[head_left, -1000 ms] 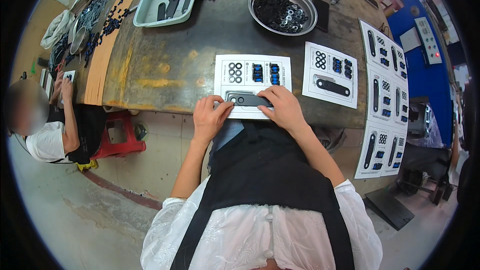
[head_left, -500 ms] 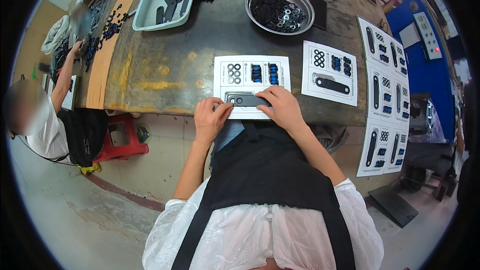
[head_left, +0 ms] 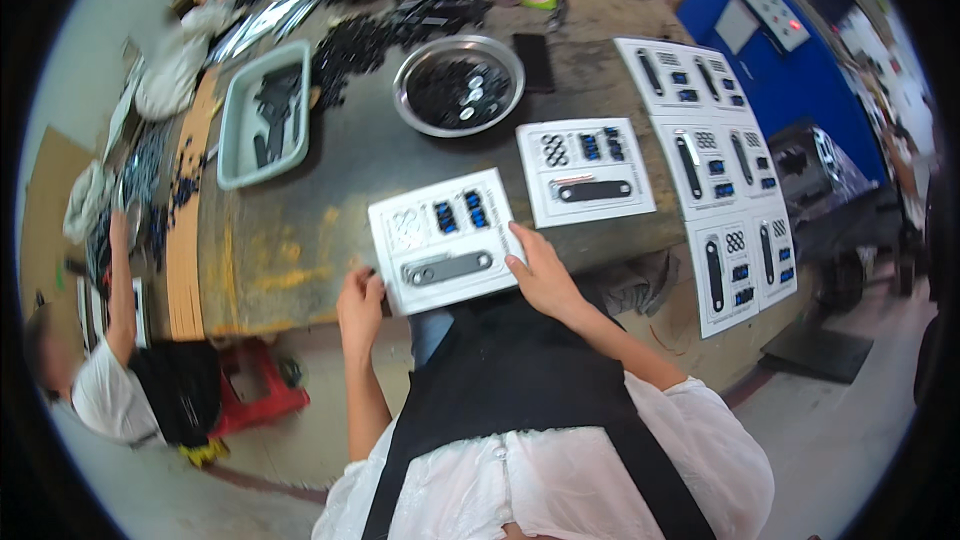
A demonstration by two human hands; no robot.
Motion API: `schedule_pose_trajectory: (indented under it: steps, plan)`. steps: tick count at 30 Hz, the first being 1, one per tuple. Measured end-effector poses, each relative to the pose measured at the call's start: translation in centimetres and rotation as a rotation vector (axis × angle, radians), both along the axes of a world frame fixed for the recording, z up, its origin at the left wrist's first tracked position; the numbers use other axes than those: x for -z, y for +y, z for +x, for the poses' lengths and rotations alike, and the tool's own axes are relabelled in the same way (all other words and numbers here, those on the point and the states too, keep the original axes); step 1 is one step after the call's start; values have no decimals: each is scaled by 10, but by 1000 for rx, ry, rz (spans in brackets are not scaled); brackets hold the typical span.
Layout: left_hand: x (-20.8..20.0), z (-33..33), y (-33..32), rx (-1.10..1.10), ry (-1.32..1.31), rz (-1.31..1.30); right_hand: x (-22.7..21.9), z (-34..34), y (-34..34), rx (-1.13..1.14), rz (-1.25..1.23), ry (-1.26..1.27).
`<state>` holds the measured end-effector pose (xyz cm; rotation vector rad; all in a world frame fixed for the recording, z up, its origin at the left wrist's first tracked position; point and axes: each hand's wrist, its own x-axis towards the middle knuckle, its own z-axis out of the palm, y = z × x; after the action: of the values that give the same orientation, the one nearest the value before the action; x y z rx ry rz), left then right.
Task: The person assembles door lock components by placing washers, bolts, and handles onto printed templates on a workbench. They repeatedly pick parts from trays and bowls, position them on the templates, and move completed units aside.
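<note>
A white printed card (head_left: 405,217) lies at the table's front edge, slightly turned. A flat black bar with holes (head_left: 450,268) sits along its lower part; black-and-blue bolts (head_left: 474,209) and pale washers (head_left: 407,227) fill the upper part. My right hand (head_left: 545,275) is closed on the card's right edge, thumb on top and fingers at the border. Just off the left edge is my left hand (head_left: 360,305), its fingers curled together; a small dark spot shows at the tips, too blurred to name.
A second filled card (head_left: 640,202) lies to the right, beside a column of similar cards (head_left: 668,115). Behind stand a steel bowl (head_left: 405,105) of small parts, a phone (head_left: 534,62) and a pale green tub (head_left: 235,130). A co-worker (head_left: 110,390) sits at left.
My right hand has moved from the bar to the card's right edge. My left hand has left the bar and is beside the card. The card now looks turned, and the whole view has shifted.
</note>
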<state>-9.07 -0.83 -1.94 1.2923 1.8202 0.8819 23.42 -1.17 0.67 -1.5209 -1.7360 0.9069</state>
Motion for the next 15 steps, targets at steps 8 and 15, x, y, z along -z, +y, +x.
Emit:
schedule_pose_trajectory:
  steps: [8, 15]
  plan:
    - [14, -21, 20, 199, -204, -143, 32, 9, 25, 187, -58, 284]
    - [0, -7, 3, 101, -215, -115, 26, 9, 21, 192, -126, 432]
